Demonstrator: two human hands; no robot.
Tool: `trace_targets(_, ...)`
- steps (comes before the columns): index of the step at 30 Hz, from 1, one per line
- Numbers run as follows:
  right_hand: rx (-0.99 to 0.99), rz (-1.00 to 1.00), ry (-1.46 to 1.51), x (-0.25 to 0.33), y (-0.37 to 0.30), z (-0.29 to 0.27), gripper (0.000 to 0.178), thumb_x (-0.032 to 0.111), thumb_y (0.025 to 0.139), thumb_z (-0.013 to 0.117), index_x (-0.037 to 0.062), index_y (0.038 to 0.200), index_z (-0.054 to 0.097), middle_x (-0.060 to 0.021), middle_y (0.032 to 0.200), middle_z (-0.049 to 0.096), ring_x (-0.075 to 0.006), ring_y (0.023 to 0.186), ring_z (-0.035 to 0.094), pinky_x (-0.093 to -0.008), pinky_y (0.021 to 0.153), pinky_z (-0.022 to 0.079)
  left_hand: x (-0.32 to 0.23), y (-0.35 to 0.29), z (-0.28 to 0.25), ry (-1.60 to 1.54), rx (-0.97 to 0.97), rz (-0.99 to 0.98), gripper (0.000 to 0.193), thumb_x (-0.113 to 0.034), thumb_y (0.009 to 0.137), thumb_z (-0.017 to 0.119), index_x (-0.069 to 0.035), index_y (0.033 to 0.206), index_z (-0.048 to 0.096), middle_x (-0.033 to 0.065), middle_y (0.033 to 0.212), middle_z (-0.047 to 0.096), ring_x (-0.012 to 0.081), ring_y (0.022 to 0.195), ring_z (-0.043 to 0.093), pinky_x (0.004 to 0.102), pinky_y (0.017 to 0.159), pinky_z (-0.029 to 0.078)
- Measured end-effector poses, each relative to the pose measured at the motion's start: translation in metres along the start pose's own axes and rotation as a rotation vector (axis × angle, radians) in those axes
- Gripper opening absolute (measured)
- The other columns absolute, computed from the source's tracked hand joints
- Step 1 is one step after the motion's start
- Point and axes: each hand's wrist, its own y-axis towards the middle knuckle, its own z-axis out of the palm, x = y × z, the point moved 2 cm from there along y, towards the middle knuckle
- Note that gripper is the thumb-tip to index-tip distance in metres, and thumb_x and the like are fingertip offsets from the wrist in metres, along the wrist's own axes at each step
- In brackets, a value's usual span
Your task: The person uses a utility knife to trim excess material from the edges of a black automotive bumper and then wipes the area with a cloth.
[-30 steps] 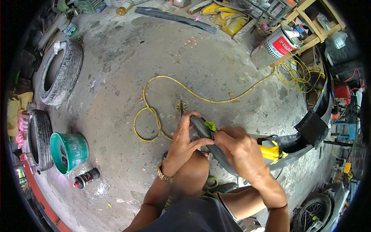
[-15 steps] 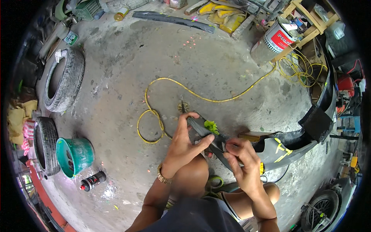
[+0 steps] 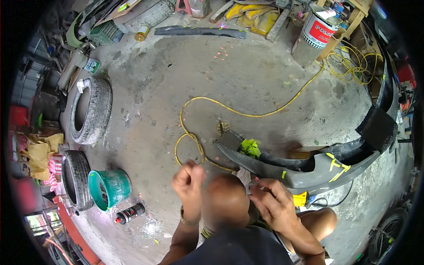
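My left hand [image 3: 189,190] is raised beside my knee, off the bumper. Its fingers look curled but are smeared by motion, and what they may hold cannot be made out. My right hand [image 3: 276,203] is closed in a pinch at the near side of the bumper, with a small pale piece [image 3: 249,190] at its fingertips. A dark grey car bumper [image 3: 282,173] lies on the floor in front of me, curving away to the right. Crumpled yellow-green tape [image 3: 250,148] sits at its left end, and strips of yellow tape [image 3: 334,165] mark its right part.
A yellow hose [image 3: 247,114] loops across the concrete floor. At left stand two tyres [image 3: 99,110], a green bucket [image 3: 119,187] and a black bottle [image 3: 130,213] on its side. A large tin [image 3: 311,37] stands at the far right. A yellow tool [image 3: 301,199] lies by my right knee.
My left hand has let go of the bumper's left end and moved back toward me. The right hand has drawn slightly nearer, still pinching. The view has shifted.
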Motion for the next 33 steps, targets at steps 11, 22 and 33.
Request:
trace_targets(11,0.026,-0.243,-0.093,0.003,-0.008,0.006,0.031,0.015,0.08,0.066,0.0095,0.11,0.072,-0.0106,0.115,0.059,-0.0216,0.083,0.06,-0.0344,0.07,0.048,-0.039,-0.011,0.048,-0.155,0.471,-0.214,0.008,0.006,0.09,0.068,-0.001,0.093,0.064,0.0078,0.091,0.067,0.0157,0.082,0.062,0.0278,0.075,0.049)
trace_targets(22,0.08,-0.13,-0.07,-0.001,0.014,-0.015,0.025,0.01,0.081,0.069,0.0057,0.105,0.072,-0.0109,0.108,0.064,-0.0293,0.09,0.066,-0.0394,0.075,0.056,0.022,0.024,-0.022,-0.427,0.188,-0.033,0.018,-0.017,0.096,0.064,0.001,0.098,0.065,0.0071,0.094,0.063,0.0125,0.08,0.058,0.0243,0.072,0.045)
trace_targets(33,0.235,0.44,0.233,-0.003,0.085,-0.031,0.007,0.007,0.1,0.059,-0.0005,0.102,0.06,-0.0091,0.068,0.063,-0.0194,0.059,0.061,-0.0326,0.056,0.05,0.017,0.044,0.052,-0.092,0.386,-0.147,0.086,-0.008,0.084,0.079,-0.007,0.153,0.028,0.0115,0.149,0.041,0.0228,0.136,0.044,0.0448,0.112,0.036)
